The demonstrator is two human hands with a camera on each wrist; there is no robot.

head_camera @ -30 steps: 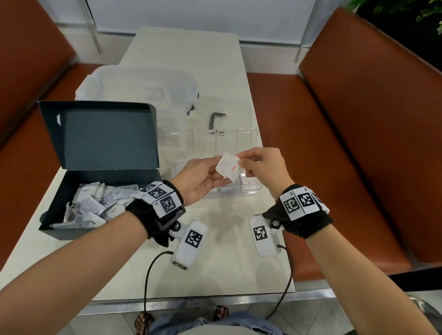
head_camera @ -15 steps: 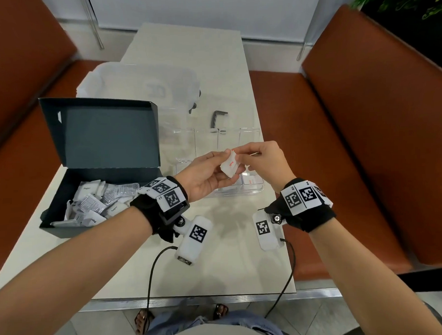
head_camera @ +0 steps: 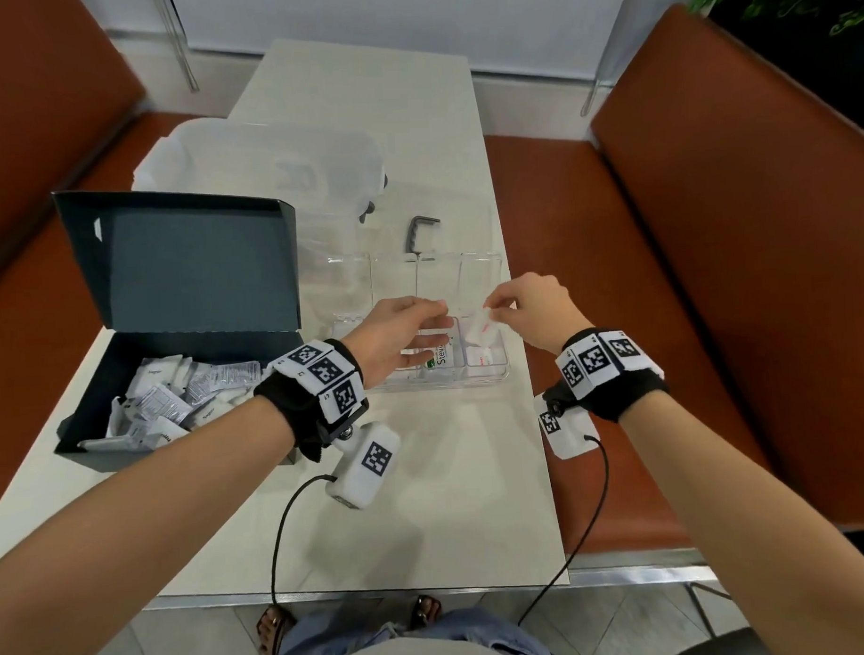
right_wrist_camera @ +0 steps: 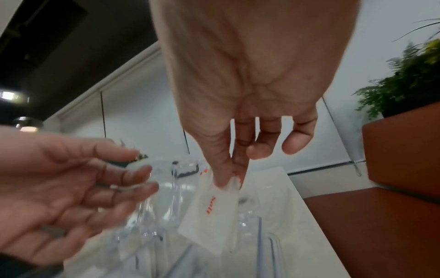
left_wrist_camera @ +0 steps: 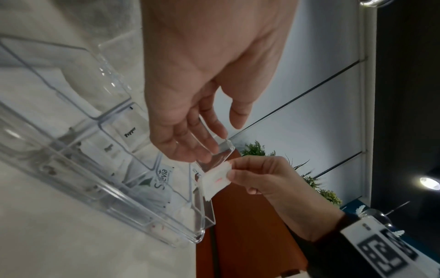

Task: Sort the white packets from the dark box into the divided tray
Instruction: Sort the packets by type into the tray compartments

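My right hand (head_camera: 498, 312) pinches a white packet with red print (head_camera: 481, 325) by its top edge, hanging it over the near right compartment of the clear divided tray (head_camera: 471, 380). In the right wrist view thumb and forefinger hold the packet (right_wrist_camera: 212, 210) above the tray. My left hand (head_camera: 420, 327) hovers over the tray beside it, fingers straight and relaxed, holding nothing (left_wrist_camera: 200, 139). A Stevia packet (head_camera: 441, 359) lies in the neighbouring compartment, and another red-print packet (head_camera: 480, 360) under the held one. The dark box (head_camera: 96, 437), lid up, holds several white packets (head_camera: 177, 395) at the left.
A translucent plastic lid or container (head_camera: 267, 156) lies behind the box. A small dark bent metal piece (head_camera: 419, 229) sits behind the tray. The brown bench seats (head_camera: 712, 268) flank the table; the table's near edge (head_camera: 361, 592) is in front of me.
Both hands held the packet together above the tray; now the left hand has let go and spread open, and the right hand has carried the packet right and down over the near right compartment.
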